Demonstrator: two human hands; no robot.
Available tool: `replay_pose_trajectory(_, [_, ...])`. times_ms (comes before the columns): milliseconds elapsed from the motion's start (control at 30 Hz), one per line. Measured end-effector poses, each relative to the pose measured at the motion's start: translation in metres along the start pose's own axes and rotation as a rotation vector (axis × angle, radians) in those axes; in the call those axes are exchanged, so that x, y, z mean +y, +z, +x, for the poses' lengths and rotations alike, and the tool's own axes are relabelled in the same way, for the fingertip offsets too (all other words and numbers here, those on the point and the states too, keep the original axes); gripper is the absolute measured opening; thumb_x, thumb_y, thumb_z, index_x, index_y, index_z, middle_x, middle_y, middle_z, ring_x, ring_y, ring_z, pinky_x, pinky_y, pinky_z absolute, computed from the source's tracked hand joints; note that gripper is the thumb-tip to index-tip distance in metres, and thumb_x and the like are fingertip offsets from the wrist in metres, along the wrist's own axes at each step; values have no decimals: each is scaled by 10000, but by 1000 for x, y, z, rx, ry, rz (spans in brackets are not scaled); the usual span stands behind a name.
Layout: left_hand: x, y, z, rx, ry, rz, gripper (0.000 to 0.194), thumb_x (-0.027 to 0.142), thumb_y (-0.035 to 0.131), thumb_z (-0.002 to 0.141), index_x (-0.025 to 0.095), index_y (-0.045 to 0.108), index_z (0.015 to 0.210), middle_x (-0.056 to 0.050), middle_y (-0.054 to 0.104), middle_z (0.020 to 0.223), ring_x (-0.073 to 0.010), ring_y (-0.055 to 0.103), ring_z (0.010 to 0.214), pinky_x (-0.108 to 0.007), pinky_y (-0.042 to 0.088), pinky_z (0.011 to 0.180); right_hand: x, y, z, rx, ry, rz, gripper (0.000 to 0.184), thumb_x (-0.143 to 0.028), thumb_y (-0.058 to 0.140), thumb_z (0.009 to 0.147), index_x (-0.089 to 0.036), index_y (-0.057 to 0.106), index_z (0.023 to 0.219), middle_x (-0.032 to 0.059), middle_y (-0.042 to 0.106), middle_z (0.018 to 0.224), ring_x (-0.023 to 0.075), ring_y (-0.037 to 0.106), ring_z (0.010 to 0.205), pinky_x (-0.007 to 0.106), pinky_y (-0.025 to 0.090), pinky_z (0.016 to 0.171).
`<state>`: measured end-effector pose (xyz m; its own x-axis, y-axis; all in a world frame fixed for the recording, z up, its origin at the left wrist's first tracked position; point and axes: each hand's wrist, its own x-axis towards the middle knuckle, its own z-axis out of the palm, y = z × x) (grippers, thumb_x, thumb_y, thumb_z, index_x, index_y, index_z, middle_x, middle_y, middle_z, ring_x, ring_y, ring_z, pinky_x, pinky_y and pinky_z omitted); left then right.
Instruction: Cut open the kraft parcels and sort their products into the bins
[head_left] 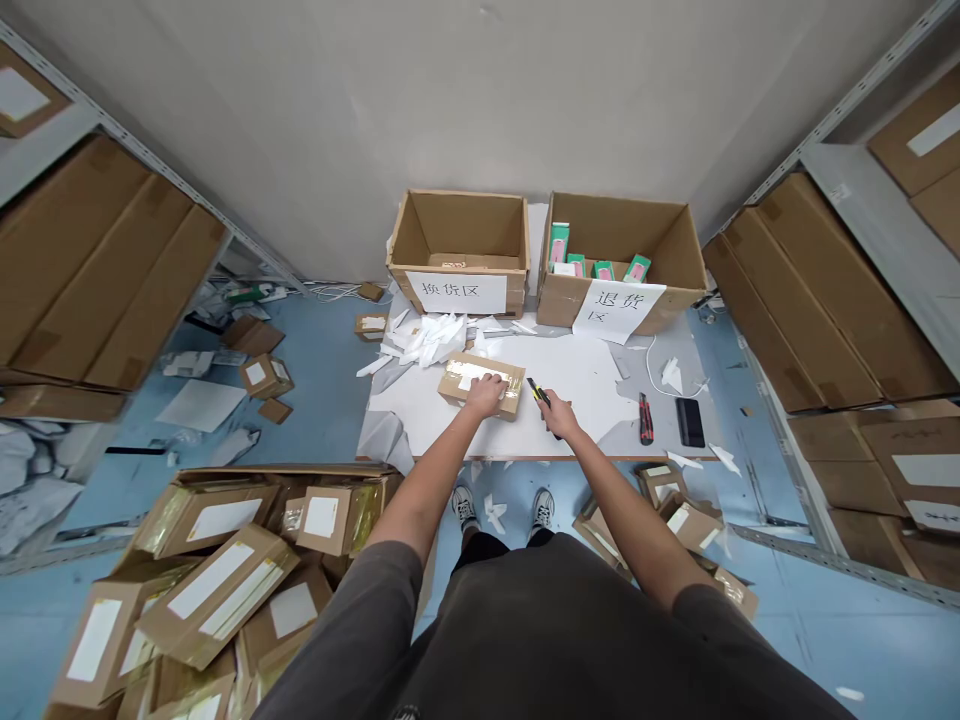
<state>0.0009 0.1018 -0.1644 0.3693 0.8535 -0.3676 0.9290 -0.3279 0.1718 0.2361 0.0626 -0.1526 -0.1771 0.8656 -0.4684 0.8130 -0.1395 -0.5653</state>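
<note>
A taped cardboard box (pixel 457 388) with a white label lies on the white-covered table. My left hand (pixel 486 394) is on top of the box, its fingers bent against the label and clear tape, holding it in place. In my right hand (pixel 558 412), just right of the box, is a black and yellow utility knife (pixel 535 388). The knife's tip points up and left toward the box's right end, apart from it. A red and black utility knife (pixel 646 420) and a black phone (pixel 690 422) lie farther right on the table.
Behind the box stand two open cartons with handwritten signs: a left carton (pixel 516 290) and a right carton (pixel 555 300) holding several green-and-pink boxes. Torn white paper (pixel 435 342) lies before the left one. A large carton of parcels (pixel 217 580) stands lower left; shelves flank both sides.
</note>
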Motion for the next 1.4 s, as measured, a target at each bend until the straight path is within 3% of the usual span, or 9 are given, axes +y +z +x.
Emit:
replay_pose_trajectory(133, [7,4,2,-26,-51,28,597,268,823,772,213,639,1336,-158,620,1352,-357,468,1340,-488,419,1083,7,4,16,-61,0,70,278,-318,385,1111,-256,534,1337,-10,754,895,142,703,636,299,492,856])
replay_pose_trajectory(300, [15,3,-2,84,-58,32,544,237,774,794,193,620,1314,-171,549,1447,-332,478,1344,-434,446,1059,6,0,29,-87,22,-192,351,-472,386,1130,-241,624,1245,64,776,1016,246,731,969,406,444,1006])
replay_pose_trajectory(367, [15,4,-4,101,-37,11,536,210,731,818,186,595,1336,-171,546,1464,-314,486,1360,-407,467,1040,1,-4,35,-109,31,-267,430,-535,361,1129,-230,651,1220,115,769,1131,276,706,1072,377,456,964])
replay_pose_trajectory(500, [12,8,-6,98,-26,-5,579,181,667,858,154,534,1421,-190,550,1513,-300,502,1406,-401,463,1069,-8,-14,48,-164,12,-355,481,-559,366,1119,-208,676,1227,166,745,1226,284,697,1095,303,466,822])
replay_pose_trajectory(600, [11,10,-5,70,-30,-3,694,208,683,852,114,465,1505,-223,551,1537,-314,490,1458,-415,428,1120,-8,-23,53,-212,-6,-351,468,-546,386,1117,-200,697,1165,157,754,1187,253,713,1011,270,449,745])
replay_pose_trajectory(800, [13,6,-3,-10,-48,20,845,237,713,835,33,364,1577,-281,612,1457,-336,500,1477,-429,412,1122,-3,-31,47,-358,58,-110,467,-561,382,1119,-193,647,1011,22,689,760,134,592,529,237,403,586])
replay_pose_trajectory(1000, [16,-2,-4,-65,-27,23,940,221,780,771,58,353,1592,-276,606,1455,-362,545,1431,-433,399,1130,-5,-28,47,-397,94,-40,477,-631,466,1075,-200,600,921,-4,608,645,126,543,485,228,387,542])
replay_pose_trajectory(1400, [19,-5,-1,-104,-59,48,975,224,795,755,103,324,1601,-249,616,1444,-343,577,1388,-417,390,1126,4,-17,35,-397,166,232,406,-563,466,1082,-217,541,883,-34,561,579,122,524,433,259,453,592])
